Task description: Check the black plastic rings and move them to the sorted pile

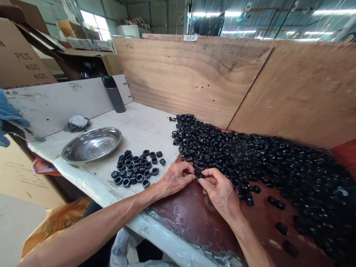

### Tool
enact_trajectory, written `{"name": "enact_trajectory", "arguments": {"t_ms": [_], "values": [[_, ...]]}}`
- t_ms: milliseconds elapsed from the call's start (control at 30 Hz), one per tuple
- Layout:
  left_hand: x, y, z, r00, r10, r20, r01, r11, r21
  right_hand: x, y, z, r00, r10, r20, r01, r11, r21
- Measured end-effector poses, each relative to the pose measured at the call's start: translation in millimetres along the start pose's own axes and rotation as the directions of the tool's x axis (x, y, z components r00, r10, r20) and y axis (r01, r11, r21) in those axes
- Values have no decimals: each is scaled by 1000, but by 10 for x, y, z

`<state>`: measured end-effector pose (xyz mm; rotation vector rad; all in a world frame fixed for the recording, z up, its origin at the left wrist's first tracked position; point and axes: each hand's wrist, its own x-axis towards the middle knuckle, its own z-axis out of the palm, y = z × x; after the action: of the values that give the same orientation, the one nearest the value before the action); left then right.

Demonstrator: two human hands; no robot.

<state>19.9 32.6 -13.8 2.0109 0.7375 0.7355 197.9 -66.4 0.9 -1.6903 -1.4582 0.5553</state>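
My left hand (175, 178) and my right hand (218, 189) meet at the near edge of a big heap of black plastic rings (239, 152). Between my fingertips is a small black plastic ring (199, 173), pinched from both sides; the fingers cover much of it. Left of my left hand, a smaller group of the same black rings (136, 167) lies on the white tabletop (144, 126). A dark red sheet (183, 215) lies under my hands and under part of the heap.
A shallow steel bowl (93, 144) stands at the left, with a dark flask (114, 94) and a plastic-wrapped bundle (78, 122) behind it. Plywood boards (194, 74) wall off the back. Cardboard boxes (25, 55) are stacked at the far left. Loose black rings (276, 202) lie right of my right hand.
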Motion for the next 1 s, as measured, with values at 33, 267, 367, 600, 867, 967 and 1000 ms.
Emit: {"name": "enact_trajectory", "arguments": {"t_ms": [33,267,367,600,867,967,1000], "values": [[-1,39,3,997,-70,9,71,976,-204,4,-13,0,1000,-10,-20,11,999,52],[15,196,-45,977,-171,126,210,690,-693,6,-54,35,983,-135,-127,147,985,89],[-5,227,-52,977,-154,151,215,683,-698,-16,-30,60,985,-78,-154,88,994,64],[-27,213,-19,997,-27,70,61,832,-552,-55,-33,58,980,-106,-167,100,994,-46],[-35,248,3,992,-60,112,121,706,-697,-50,-72,26,979,-156,-133,159,987,13],[-36,295,-25,990,-81,117,140,709,-691,-52,-89,25,966,-197,-167,203,979,21],[-36,307,-34,989,-86,119,144,715,-684,-52,-91,26,963,-206,-173,211,977,16]]}}
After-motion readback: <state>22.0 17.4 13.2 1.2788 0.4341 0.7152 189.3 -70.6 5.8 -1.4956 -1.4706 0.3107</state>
